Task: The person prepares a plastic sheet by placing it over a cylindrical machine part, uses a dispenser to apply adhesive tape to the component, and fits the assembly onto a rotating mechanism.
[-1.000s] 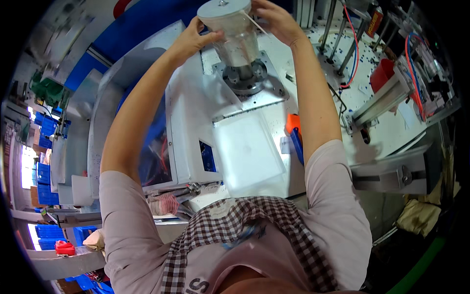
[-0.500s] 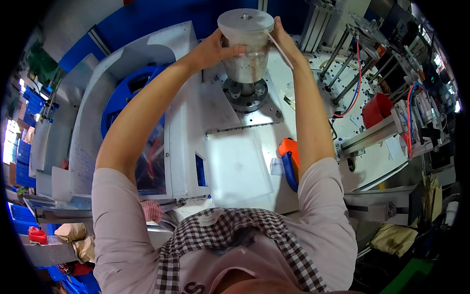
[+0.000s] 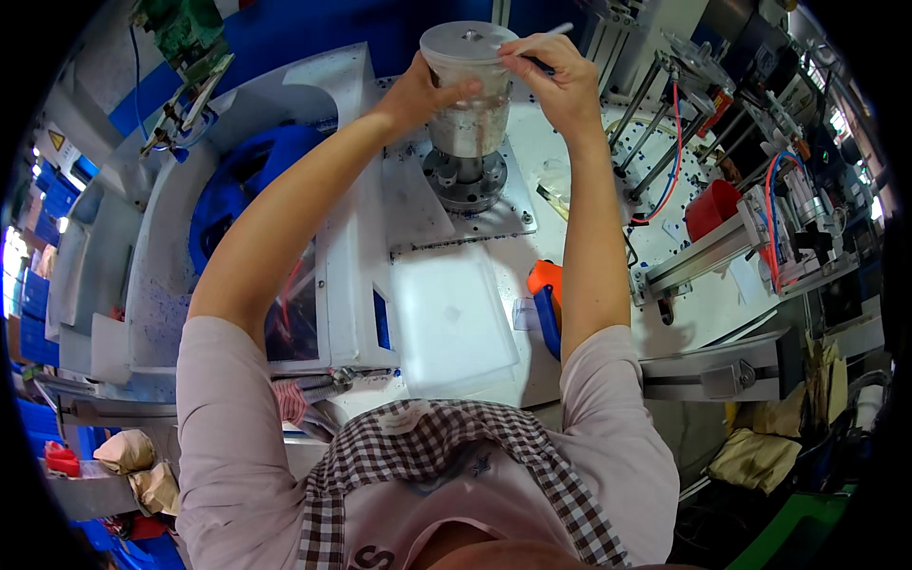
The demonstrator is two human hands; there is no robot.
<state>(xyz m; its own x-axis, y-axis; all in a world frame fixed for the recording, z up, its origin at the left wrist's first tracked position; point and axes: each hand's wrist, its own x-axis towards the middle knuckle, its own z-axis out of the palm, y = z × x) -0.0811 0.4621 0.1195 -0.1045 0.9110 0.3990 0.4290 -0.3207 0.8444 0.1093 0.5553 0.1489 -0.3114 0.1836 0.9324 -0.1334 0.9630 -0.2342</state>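
Observation:
A tapered, bucket-shaped container (image 3: 467, 128) with a pale round top stands on a metal post over a round flange (image 3: 467, 188). My left hand (image 3: 413, 100) is wrapped round its left side, with the thumb across the front. At the right edge of the top, my right hand (image 3: 562, 84) pinches a slim white stick (image 3: 541, 40), which slants up to the right. Whether the stick touches the rim I cannot tell. Nearer to me lies a stack of whitish, see-through sheets (image 3: 451, 323). An orange-and-blue tool (image 3: 544, 294) rests beside it, close under my right forearm.
A tall grey-white housing (image 3: 347, 218) with a blue wheel-like part (image 3: 233, 204) stands on the left. On the right are metal rods with red and blue air lines, a red cup (image 3: 711, 211) and a metal rail (image 3: 698, 261). Small dark bits are scattered on the white tabletop (image 3: 655, 228).
My right hand has moved from behind the container's right side to the edge of its top. The stick, earlier pointing down along my wrist, now points up to the right. My left hand keeps its hold.

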